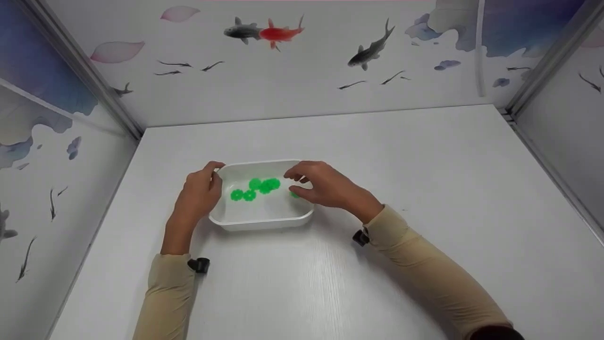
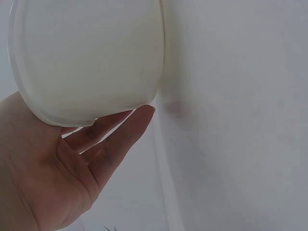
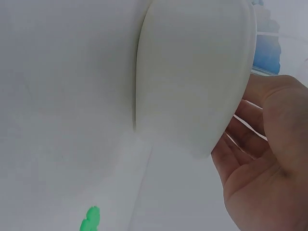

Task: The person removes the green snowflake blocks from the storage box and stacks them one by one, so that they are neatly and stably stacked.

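A white rectangular tray (image 1: 259, 224) stands on the table. Several green flower-shaped pieces (image 1: 249, 194) lie inside it, some overlapping. My left hand (image 1: 197, 192) grips the tray's left end; in the left wrist view its fingers (image 2: 126, 139) lie along the outer wall. Over the tray's right end is my right hand (image 1: 330, 184), thumb and fingers bent and apart above the inside. Under that thumb, a green piece is partly hidden. The right wrist view shows the tray's outer wall (image 3: 192, 72) beside the right hand (image 3: 269, 159).
In the right wrist view, another green piece (image 3: 90, 219) lies on the table outside the tray; the head view does not show it. Printed panels with fish (image 1: 373, 49) enclose the white table (image 1: 424, 160) at the back and both sides.
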Demonstrator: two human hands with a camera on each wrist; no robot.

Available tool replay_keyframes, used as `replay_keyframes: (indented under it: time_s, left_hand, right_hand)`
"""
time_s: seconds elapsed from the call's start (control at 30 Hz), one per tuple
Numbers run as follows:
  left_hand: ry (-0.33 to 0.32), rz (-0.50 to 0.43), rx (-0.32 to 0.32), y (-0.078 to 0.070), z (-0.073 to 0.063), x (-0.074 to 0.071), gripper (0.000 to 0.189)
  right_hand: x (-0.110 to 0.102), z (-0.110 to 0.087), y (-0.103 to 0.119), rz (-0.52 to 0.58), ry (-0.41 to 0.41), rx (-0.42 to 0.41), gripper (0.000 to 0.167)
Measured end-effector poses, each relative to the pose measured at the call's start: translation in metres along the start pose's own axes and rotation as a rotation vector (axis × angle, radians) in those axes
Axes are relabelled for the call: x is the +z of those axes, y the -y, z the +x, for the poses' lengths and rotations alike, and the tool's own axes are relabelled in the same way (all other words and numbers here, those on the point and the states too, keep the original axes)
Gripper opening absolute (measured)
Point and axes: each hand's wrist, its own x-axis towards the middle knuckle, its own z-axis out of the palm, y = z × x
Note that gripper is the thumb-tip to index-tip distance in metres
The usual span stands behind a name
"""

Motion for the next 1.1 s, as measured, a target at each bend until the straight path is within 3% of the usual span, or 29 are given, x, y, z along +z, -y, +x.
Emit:
replay_keyframes:
  time_s: [0.23, 0.6, 0.87, 1.1]
  left_hand:
    - [-0.005, -0.007, 0.016, 0.002, 0.001, 0.001, 0.041]
    - [-0.007, -0.020, 0.038, 0.003, 0.002, 0.001, 0.040]
    - [-0.006, -0.018, 0.051, 0.002, -0.001, 0.002, 0.040]
    - [-0.002, -0.017, 0.071, 0.003, -0.001, 0.001, 0.039]
  right_hand:
    - [0.006, 0.007, 0.011, -0.236, 0.056, 0.068, 0.036]
    - [0.011, 0.019, 0.022, -0.356, 0.166, 0.153, 0.033]
    - [0.017, 0.025, 0.030, -0.497, 0.209, 0.227, 0.016]
    - [0.018, 0.028, 0.031, -0.543, 0.222, 0.252, 0.013]
